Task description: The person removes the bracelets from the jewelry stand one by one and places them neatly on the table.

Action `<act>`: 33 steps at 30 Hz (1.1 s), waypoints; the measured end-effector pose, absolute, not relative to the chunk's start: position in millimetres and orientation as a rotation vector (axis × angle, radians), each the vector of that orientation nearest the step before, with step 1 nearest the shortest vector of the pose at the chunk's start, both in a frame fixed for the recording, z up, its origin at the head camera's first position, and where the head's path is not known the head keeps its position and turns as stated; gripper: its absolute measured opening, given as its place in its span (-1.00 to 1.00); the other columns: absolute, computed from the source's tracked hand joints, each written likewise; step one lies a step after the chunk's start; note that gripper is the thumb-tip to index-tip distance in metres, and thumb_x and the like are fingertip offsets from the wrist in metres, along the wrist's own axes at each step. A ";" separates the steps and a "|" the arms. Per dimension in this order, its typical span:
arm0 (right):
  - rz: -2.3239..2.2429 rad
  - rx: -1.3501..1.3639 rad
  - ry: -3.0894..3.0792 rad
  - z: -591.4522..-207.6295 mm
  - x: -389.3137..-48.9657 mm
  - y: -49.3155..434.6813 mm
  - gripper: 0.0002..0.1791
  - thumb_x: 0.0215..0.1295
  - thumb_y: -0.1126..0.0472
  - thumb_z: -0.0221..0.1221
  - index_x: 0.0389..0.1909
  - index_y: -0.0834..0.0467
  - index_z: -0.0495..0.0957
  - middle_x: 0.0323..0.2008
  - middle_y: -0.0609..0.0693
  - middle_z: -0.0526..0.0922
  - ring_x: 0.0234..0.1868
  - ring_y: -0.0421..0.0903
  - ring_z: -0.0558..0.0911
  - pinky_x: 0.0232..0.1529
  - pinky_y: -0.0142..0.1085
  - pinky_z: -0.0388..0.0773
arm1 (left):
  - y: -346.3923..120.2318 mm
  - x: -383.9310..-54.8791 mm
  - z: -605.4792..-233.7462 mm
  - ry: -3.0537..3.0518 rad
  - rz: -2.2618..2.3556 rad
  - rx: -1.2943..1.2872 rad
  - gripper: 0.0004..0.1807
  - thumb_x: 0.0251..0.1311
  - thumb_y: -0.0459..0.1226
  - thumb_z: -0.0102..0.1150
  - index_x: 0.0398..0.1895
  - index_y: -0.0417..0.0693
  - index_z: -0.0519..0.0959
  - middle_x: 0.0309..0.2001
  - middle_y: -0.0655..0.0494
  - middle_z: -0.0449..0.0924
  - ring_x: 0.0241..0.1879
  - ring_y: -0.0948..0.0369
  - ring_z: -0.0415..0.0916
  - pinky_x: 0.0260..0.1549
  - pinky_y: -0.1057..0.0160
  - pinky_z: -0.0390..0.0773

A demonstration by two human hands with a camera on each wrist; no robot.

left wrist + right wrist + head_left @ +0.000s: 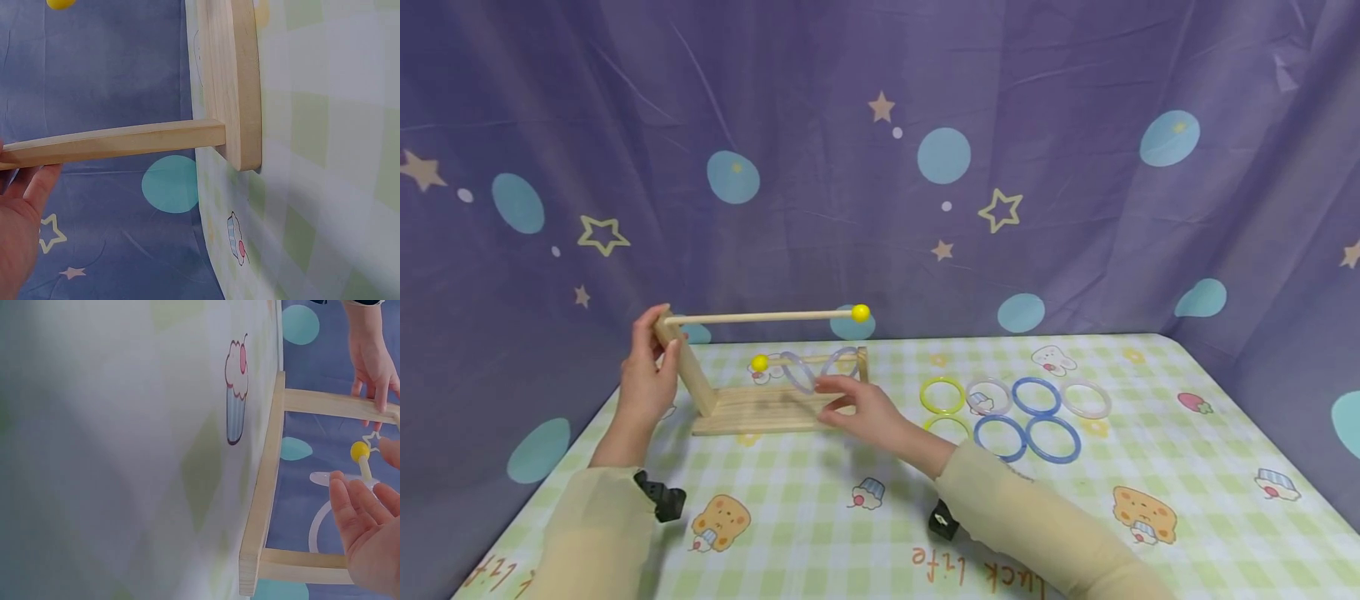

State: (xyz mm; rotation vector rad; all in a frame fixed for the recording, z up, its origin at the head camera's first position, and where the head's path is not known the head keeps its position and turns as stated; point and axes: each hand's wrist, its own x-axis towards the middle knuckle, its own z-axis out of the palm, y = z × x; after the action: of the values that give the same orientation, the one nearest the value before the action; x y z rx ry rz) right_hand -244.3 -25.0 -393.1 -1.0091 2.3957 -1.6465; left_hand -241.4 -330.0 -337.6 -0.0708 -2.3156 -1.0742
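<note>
My left hand (649,367) grips the top of the taller post (125,141) of a wooden stand (760,410). A long upper rod (760,317) with a yellow ball end (861,312) runs rightward from this post. The lower rod, fixed to the shorter right post (862,365), ends in another yellow ball (360,450). Two pale purple rings (831,358) hang tilted around the lower rod. Beside them is my right hand (868,414), its thumb and fingers apart, fingertips right at the ring (314,528) in the right wrist view.
To the right, several rings lie in two rows on the checked tablecloth (880,550): yellow (942,379), blue (1053,460) and pale translucent (1086,416) ones. My right forearm overlaps the front row. A purple curtain (820,250) stands behind and beside the table.
</note>
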 end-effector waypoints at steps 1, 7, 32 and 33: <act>-1.648 -1.006 2.401 -393.6 -245.2 -25.7 -0.46 0.28 0.34 0.26 0.28 0.25 0.41 0.13 0.08 0.58 -0.08 -0.01 0.67 -0.09 -0.34 0.60 | -329.9 -241.4 -337.6 -2.316 -1.075 -0.068 -0.43 0.47 -0.41 -0.16 0.47 0.07 0.05 0.21 -0.38 0.38 0.23 -0.26 0.31 0.11 -0.25 0.37; -1.637 -0.989 2.443 -395.2 -249.7 -29.6 -0.48 0.28 0.30 0.27 0.26 0.24 0.43 0.11 0.11 0.60 -0.11 0.00 0.68 -0.12 -0.40 0.60 | -330.0 -241.8 -338.3 -2.317 -1.063 -0.064 -0.43 0.46 -0.42 -0.16 0.47 0.08 0.05 0.21 -0.36 0.39 0.23 -0.25 0.31 0.11 -0.24 0.37; -1.688 -0.818 2.341 -389.1 -257.9 -78.4 -0.57 0.40 0.22 0.16 0.25 0.20 0.44 0.03 0.01 0.64 -0.13 -0.17 0.61 -0.13 -0.44 0.55 | -329.3 -241.1 -336.7 -2.290 -1.083 -0.069 -0.43 0.45 -0.43 -0.13 0.45 0.08 0.11 0.16 -0.40 0.44 0.21 -0.23 0.36 0.09 -0.22 0.38; -1.701 -0.818 2.320 -389.3 -257.6 -79.9 -0.58 0.40 0.23 0.16 0.23 0.21 0.44 0.01 0.00 0.65 -0.15 -0.17 0.62 -0.16 -0.44 0.56 | -329.1 -241.2 -336.8 -2.291 -1.085 -0.070 -0.43 0.44 -0.43 -0.13 0.45 0.08 0.11 0.16 -0.39 0.44 0.21 -0.23 0.36 0.10 -0.22 0.38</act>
State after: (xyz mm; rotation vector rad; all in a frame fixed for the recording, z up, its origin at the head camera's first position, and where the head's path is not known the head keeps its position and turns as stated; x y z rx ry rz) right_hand -257.6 -79.9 -389.3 -0.8176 2.3200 -1.7009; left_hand -241.2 -329.1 -336.8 -0.0695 -2.2905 -1.0845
